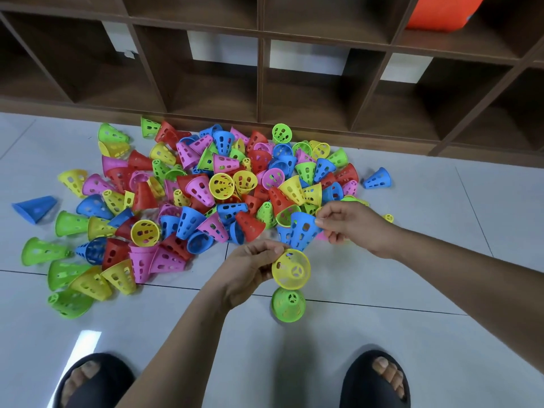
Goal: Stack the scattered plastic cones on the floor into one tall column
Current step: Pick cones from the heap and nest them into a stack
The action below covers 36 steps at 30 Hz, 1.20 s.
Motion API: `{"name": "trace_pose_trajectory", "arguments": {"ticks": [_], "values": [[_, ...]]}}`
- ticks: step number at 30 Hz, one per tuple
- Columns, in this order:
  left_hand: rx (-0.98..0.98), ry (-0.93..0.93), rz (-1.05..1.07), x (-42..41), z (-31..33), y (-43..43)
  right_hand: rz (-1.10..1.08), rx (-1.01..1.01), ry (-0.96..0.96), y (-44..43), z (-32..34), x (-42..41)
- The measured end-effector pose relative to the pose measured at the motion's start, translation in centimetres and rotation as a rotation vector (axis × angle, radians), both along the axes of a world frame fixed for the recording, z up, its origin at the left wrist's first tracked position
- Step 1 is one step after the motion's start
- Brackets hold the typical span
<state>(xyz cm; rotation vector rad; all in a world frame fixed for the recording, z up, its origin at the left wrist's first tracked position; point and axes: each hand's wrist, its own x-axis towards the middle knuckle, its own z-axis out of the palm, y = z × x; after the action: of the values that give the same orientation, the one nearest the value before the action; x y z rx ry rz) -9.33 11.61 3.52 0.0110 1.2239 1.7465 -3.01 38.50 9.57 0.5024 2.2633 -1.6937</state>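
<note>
Both bare forearms reach forward and down over the floor. The left arm comes up from the near edge, and the left hand (250,267) pinches the rim of a yellow cone (291,270) between thumb and fingertips, fingers curled. The right arm enters from the right side and stretches farther out. The right hand (348,223) pinches a blue cone (303,231) between thumb and forefinger, its other fingers loosely curled beneath. The two hands are near each other but apart, the right beyond the left.

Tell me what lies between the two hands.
Head view: a blue cone, pinched by the right hand, lies between it and the left hand, which holds a yellow cone.
</note>
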Motion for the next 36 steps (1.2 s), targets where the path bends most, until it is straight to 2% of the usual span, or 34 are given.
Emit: {"name": "trace_pose_trajectory", "arguments": {"ticks": [2,6,9,12,14,18,26,32,36], "values": [[0.006,0.000,-0.023,0.2,-0.2,-0.2,-0.043,-0.124,-0.045,-0.2,0.3,1.1],[-0.023,0.003,-0.098,0.4,-0.8,-0.5,-0.130,-0.125,-0.026,-0.3,0.4,2.8],[-0.041,0.017,-0.160,0.9,-1.0,-0.5,-0.253,-0.406,-0.034,-0.5,1.4,3.6],[-0.110,0.079,-0.226,1.2,-1.6,-0.6,-0.154,-0.696,-0.137,-1.7,2.2,5.0],[-0.146,0.120,-0.282,1.3,-2.3,-0.7,-0.026,-0.755,-0.234,-2.8,2.0,5.9],[-0.226,0.137,-0.260,1.9,-2.9,-1.1,0.121,-0.632,-0.350,-4.7,0.3,7.1],[-0.448,0.132,-0.244,2.9,-4.2,-2.5,-0.149,-0.273,-0.415,-6.8,-5.0,8.5],[-0.547,-0.086,-0.302,4.1,-5.3,-3.0,-0.150,-0.243,-0.492,-8.2,-6.1,9.9],[-0.480,-0.103,-0.194,5.5,-6.6,-1.7,-0.193,-0.393,-0.558,-8.3,-6.3,11.0]]}}
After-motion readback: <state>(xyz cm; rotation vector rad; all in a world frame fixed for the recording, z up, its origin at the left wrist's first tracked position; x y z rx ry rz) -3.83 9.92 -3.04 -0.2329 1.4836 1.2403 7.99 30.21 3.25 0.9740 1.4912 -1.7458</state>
